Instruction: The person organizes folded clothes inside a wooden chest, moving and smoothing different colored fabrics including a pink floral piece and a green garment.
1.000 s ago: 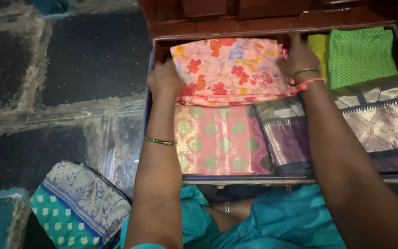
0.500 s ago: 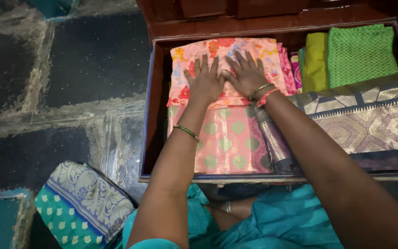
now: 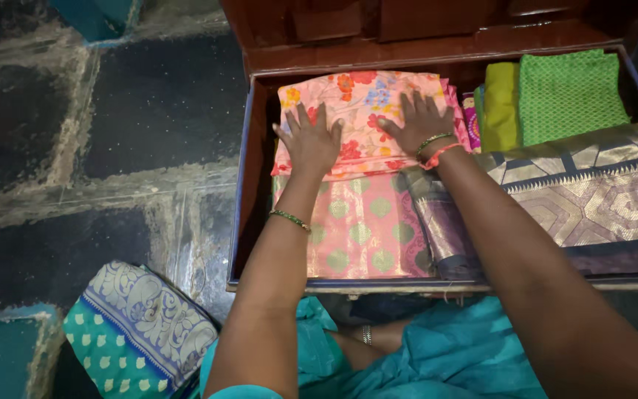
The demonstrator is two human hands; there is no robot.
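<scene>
Both hands flat and spread, palms down, on a folded pink floral cloth at the back left of an open trunk. Left hand pressed on the near left part of the cloth, fingers fanned; right hand on its right part, fingers fanned likewise, nothing pinched. Green bangle on the left forearm, green and red bangles at the right wrist. Under the floral cloth's near edge, a pink sari with green-gold round motifs. Just right of that, a purple and gold brocade sari. At the back right, folded green cloths. On the stone floor beside the trunk, a teal and blue folded sari.
</scene>
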